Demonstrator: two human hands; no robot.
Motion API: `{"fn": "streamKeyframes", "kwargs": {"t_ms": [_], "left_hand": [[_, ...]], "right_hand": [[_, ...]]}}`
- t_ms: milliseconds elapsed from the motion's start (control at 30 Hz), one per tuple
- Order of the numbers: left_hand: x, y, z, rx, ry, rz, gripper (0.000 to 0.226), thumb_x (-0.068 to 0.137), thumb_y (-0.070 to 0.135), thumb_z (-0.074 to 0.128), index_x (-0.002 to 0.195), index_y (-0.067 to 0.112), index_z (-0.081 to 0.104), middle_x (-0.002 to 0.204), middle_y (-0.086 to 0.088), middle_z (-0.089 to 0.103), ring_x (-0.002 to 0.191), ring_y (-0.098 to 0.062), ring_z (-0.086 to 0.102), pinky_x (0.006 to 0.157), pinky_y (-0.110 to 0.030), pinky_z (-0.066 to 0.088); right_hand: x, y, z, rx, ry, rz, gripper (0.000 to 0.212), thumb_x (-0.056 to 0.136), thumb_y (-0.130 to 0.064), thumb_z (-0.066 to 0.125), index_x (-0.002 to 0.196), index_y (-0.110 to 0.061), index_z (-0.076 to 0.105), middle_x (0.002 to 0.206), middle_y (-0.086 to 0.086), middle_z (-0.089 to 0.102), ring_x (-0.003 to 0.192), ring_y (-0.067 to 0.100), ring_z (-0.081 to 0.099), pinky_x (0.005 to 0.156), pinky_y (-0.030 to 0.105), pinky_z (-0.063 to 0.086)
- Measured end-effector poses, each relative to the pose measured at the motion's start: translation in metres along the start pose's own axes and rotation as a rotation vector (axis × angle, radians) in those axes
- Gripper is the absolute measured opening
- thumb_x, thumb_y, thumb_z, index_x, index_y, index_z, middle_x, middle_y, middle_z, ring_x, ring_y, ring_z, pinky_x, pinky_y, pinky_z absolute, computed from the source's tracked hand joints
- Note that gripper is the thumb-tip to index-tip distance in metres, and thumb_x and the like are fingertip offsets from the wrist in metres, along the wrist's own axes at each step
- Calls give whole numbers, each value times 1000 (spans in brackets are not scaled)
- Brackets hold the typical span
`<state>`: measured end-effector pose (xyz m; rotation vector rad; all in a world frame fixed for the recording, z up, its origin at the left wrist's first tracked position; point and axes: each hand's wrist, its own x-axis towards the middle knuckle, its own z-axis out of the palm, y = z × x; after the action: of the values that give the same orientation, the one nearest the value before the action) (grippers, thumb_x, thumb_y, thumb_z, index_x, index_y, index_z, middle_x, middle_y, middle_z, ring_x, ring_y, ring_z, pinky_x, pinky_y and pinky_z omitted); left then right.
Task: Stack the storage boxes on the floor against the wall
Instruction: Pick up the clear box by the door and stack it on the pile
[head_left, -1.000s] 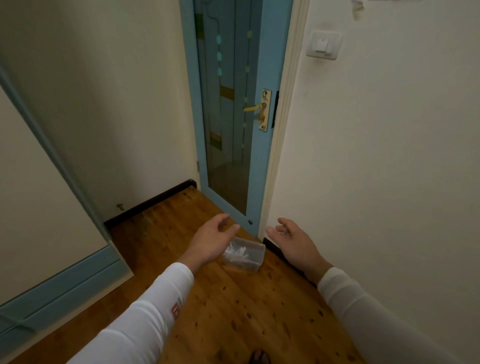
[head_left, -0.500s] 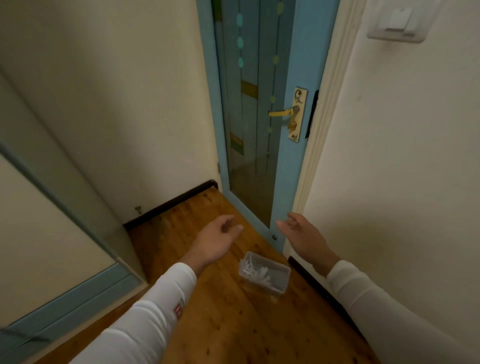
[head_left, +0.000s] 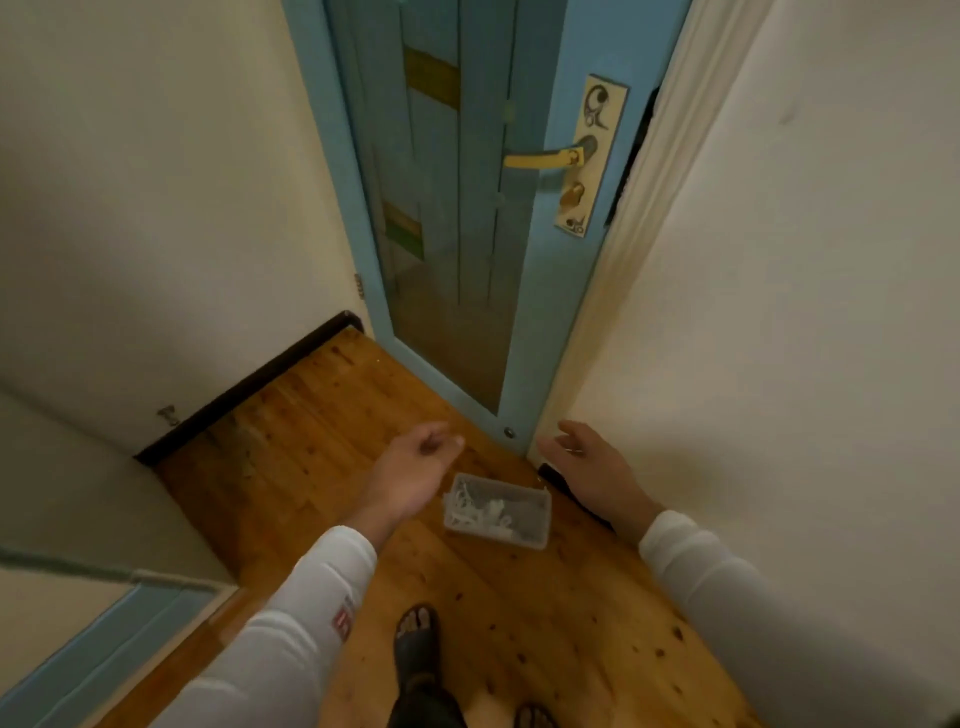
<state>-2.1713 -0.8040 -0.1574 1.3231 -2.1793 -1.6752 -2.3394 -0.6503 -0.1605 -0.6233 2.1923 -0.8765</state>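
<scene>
A small clear plastic storage box (head_left: 497, 512) with white bits inside lies on the wooden floor (head_left: 322, 431), close to the right wall (head_left: 779, 364) and its dark skirting. My left hand (head_left: 413, 470) hovers just left of and above the box, fingers loosely curled, holding nothing. My right hand (head_left: 592, 470) hovers to the right of the box near the wall, fingers apart and empty. Neither hand touches the box.
A blue glazed door (head_left: 467, 218) with a brass handle (head_left: 545, 158) stands shut straight ahead. A cream wall with black skirting (head_left: 244, 387) runs on the left, and a blue-trimmed panel (head_left: 98, 649) sits at the lower left. My sandalled foot (head_left: 415, 636) stands behind the box.
The view has moved closer to the door and tilted down, so the box now lies nearer below my hands. Both hands stay empty and spread either side of it.
</scene>
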Motion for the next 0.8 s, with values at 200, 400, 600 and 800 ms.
{"fn": "streamKeyframes", "kwargs": {"t_ms": [200, 400, 600, 800], "left_hand": [[61, -50, -16, -53, -81, -117, 48, 92, 47, 55, 136, 27, 49, 125, 9, 54, 105, -5, 48, 74, -16, 37], [128, -112, 13, -105, -118, -291, 51, 92, 44, 55, 139, 29, 45, 127, 8, 51, 108, -9, 48, 87, -27, 41], [197, -174, 73, -103, -65, -308, 43, 93, 37, 55, 135, 32, 47, 112, 12, 58, 90, -4, 55, 68, -19, 42], [253, -241, 128, -62, -68, -346, 42, 93, 38, 55, 134, 31, 47, 114, 10, 56, 93, -9, 53, 66, -16, 40]], "right_hand": [[53, 20, 45, -31, -16, 157, 64, 90, -60, 46, 143, -26, 37, 137, -3, 54, 113, 16, 54, 75, 16, 39], [111, 83, 72, 10, 36, 283, 66, 87, -67, 45, 142, -31, 37, 133, -7, 56, 108, 12, 53, 79, 20, 36], [179, 173, 112, 1, 50, 294, 12, 88, -62, 47, 96, -54, 51, 95, -32, 53, 82, -8, 52, 62, 11, 34], [236, 255, 167, 39, 32, 299, 48, 89, -60, 49, 128, -33, 48, 121, -15, 51, 101, 4, 50, 70, 10, 35]]}}
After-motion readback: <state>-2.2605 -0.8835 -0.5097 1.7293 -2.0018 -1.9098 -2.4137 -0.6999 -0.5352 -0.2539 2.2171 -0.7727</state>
